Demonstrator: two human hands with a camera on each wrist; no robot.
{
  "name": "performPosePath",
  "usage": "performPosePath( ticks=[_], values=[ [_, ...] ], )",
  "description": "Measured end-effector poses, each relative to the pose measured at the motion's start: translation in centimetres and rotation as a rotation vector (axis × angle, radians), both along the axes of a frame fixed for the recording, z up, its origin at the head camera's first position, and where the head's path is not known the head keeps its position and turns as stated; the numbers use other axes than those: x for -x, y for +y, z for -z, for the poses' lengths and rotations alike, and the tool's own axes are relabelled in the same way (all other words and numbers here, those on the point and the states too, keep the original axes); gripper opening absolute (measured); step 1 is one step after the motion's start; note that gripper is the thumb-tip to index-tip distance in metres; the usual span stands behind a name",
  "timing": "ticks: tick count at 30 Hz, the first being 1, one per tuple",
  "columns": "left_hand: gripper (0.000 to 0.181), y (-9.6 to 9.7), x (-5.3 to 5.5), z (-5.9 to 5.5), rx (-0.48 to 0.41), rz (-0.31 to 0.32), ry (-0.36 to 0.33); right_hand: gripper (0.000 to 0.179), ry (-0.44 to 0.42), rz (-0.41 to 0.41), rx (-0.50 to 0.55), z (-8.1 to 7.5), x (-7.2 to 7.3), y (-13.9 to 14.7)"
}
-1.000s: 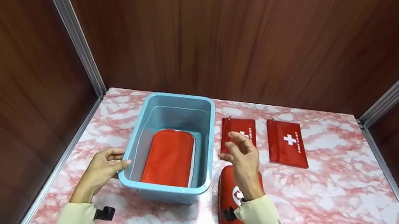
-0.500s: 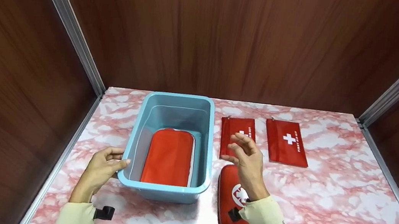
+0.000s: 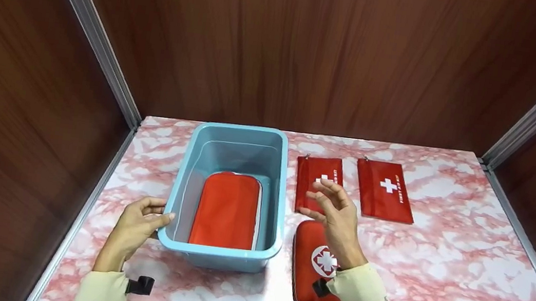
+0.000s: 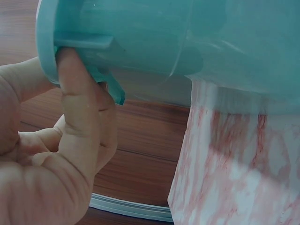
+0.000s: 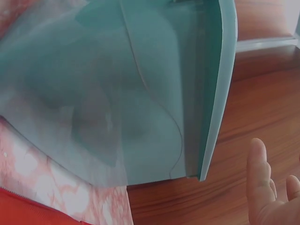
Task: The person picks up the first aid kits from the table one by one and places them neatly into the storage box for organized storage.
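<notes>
My left hand [image 3: 136,224] pinches the rim of a blue plastic bin [image 3: 221,252] at its near left corner, thumb over the top and fingers beneath, as the left wrist view also shows. Inside the bin lies a red case [image 3: 228,210] with a pale edge along its right side. My right hand [image 3: 339,219] hovers right of the bin with fingers loosely bent and nothing in them. Under its wrist sits a red hard case [image 3: 304,285] bearing a white cross emblem. Just behind the hand is a flat red first aid pouch [image 3: 313,177], partly covered by the fingers.
A second red first aid pouch [image 3: 380,199] with a white cross lies farther right. Everything stands on a pink and white marbled table [image 3: 467,249]. Dark wood panels [image 3: 281,48] with metal corner strips enclose the back and sides.
My right hand has drifted slightly to the right, uncovering more of the hard case's emblem. The left hand keeps its hold on the bin's rim, and the bin stays in place.
</notes>
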State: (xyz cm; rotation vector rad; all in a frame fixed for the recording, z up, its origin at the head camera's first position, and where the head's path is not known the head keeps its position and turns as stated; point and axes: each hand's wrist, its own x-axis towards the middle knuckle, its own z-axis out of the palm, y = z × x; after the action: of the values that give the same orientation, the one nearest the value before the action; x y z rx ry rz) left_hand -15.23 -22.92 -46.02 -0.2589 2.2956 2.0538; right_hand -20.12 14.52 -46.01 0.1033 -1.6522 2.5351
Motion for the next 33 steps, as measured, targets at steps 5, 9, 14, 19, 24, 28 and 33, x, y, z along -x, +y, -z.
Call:
performPosePath(
  ticks=[5,9,14,19,24,28,33],
  values=[
    [0.042,0.1,0.1,0.0,-0.020,-0.007,-0.002,0.029,0.020,-0.024,0.039,0.2,0.2,0.5],
    [0.042,0.0,0.1,0.1,-0.011,-0.012,-0.004,0.030,0.020,-0.045,0.041,0.5,0.5,0.9],
    [0.042,0.0,0.0,0.1,-0.002,-0.010,-0.001,0.032,0.009,-0.050,0.036,0.9,0.8,1.4],
    [0.041,0.1,0.1,0.0,-0.007,-0.006,0.004,0.033,-0.009,-0.048,0.047,1.2,0.9,1.8],
    [0.041,0.1,0.1,0.1,-0.009,-0.010,0.004,0.037,-0.028,-0.044,0.051,1.4,1.3,2.2],
    [0.041,0.1,0.0,0.1,-0.005,-0.014,0.000,0.040,-0.041,-0.028,0.059,1.5,1.8,2.5],
    [0.041,0.1,0.1,0.1,-0.019,-0.007,0.008,0.043,-0.034,-0.004,0.033,1.8,2.2,2.9]
  ],
)
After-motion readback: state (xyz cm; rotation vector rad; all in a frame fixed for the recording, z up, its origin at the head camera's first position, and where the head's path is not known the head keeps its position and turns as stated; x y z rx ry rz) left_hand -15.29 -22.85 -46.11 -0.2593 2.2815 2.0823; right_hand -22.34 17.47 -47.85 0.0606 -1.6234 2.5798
